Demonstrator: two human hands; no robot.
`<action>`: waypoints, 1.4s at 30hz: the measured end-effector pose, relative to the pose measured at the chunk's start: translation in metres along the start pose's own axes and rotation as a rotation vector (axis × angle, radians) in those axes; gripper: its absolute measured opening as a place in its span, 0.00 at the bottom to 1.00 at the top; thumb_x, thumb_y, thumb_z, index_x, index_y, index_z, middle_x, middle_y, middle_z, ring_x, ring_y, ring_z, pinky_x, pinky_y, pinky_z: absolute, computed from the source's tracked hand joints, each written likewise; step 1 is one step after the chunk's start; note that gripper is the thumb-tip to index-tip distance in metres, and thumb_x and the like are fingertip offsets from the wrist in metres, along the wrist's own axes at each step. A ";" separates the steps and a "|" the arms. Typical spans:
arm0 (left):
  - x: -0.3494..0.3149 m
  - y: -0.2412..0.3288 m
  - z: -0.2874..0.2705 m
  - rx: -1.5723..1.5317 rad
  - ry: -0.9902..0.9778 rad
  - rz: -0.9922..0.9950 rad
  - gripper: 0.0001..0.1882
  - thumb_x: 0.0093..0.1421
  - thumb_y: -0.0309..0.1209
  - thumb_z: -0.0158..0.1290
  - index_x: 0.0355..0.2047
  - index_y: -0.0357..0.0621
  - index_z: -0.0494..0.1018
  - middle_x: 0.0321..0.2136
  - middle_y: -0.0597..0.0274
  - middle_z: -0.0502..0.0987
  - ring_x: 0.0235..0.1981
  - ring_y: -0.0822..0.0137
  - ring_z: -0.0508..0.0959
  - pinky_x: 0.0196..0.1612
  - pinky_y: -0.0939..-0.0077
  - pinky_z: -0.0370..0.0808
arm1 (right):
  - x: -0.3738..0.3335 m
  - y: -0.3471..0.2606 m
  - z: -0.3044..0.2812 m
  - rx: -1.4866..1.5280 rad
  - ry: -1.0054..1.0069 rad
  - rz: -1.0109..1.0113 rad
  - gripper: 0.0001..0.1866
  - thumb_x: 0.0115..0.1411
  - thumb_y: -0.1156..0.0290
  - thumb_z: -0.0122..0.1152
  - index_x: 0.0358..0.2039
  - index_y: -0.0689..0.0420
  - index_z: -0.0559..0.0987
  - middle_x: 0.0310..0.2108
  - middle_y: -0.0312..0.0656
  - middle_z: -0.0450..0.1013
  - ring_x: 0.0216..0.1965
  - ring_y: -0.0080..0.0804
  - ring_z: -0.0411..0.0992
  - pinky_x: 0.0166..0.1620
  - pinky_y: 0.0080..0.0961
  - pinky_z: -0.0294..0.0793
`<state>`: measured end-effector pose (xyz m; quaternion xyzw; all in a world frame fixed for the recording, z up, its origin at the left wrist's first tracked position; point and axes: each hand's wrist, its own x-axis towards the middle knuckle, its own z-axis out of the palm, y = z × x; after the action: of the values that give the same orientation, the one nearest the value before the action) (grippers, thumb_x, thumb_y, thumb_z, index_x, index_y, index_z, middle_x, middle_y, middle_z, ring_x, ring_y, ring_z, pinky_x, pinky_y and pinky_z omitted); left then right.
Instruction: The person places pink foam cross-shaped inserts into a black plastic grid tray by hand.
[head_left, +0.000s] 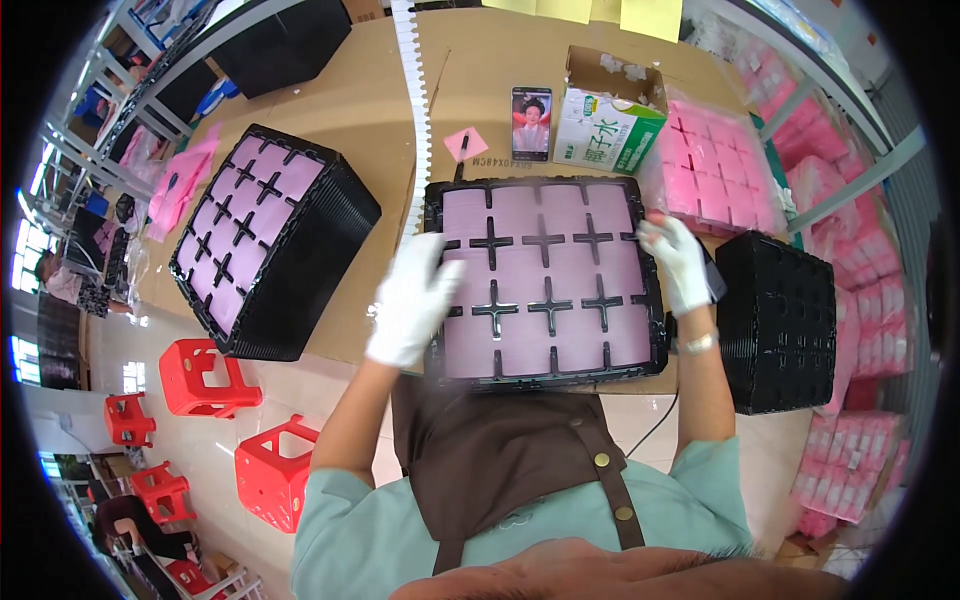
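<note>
The gloved left hand is hanging loosely open, seemingly empty, with a lilac-filled black tray lying at its three o'clock—long axis running nine to three—while the right hand is resting half-curled at the tray's two o'clock, grip unclear.

Centrally on the tabletop, a compartment tray. Left of it, a tray stack; right of it, another stack. Behind, left to right: pen partly on paper slip, smartphone, carton, wrapped bundle. Farther left, on the floor, stools.
</note>
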<state>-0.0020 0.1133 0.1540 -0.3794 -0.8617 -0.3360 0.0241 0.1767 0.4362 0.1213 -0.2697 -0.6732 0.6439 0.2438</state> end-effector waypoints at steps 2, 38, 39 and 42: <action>0.019 0.002 0.048 0.118 -0.046 0.256 0.26 0.61 0.45 0.51 0.49 0.35 0.69 0.51 0.42 0.70 0.57 0.45 0.66 0.59 0.57 0.62 | 0.028 0.000 0.036 0.122 -0.153 0.067 0.21 0.59 0.67 0.59 0.49 0.66 0.70 0.44 0.46 0.73 0.44 0.28 0.73 0.47 0.23 0.72; 0.022 -0.021 0.047 0.312 -0.273 0.356 0.31 0.62 0.48 0.47 0.56 0.35 0.65 0.56 0.44 0.67 0.60 0.51 0.64 0.63 0.60 0.55 | 0.047 0.037 0.024 -0.625 -0.105 -0.225 0.08 0.58 0.70 0.57 0.33 0.61 0.78 0.31 0.48 0.76 0.31 0.40 0.75 0.38 0.29 0.72; 0.009 -0.021 0.044 0.350 -0.275 0.413 0.29 0.61 0.46 0.48 0.55 0.36 0.66 0.55 0.45 0.68 0.59 0.53 0.65 0.63 0.60 0.56 | 0.026 0.023 0.029 -0.746 -0.106 -0.352 0.07 0.57 0.69 0.57 0.32 0.58 0.79 0.32 0.49 0.75 0.34 0.46 0.74 0.40 0.34 0.73; -0.017 -0.015 0.033 0.288 -0.260 0.461 0.26 0.60 0.44 0.50 0.52 0.36 0.68 0.53 0.47 0.70 0.56 0.53 0.68 0.61 0.60 0.60 | -0.015 0.018 0.017 -0.859 -0.286 -0.470 0.07 0.54 0.69 0.59 0.31 0.58 0.80 0.33 0.46 0.76 0.37 0.45 0.73 0.42 0.37 0.72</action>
<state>0.0066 0.1149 0.1152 -0.5976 -0.7875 -0.1446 0.0430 0.1772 0.4145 0.1027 -0.0958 -0.9463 0.2672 0.1545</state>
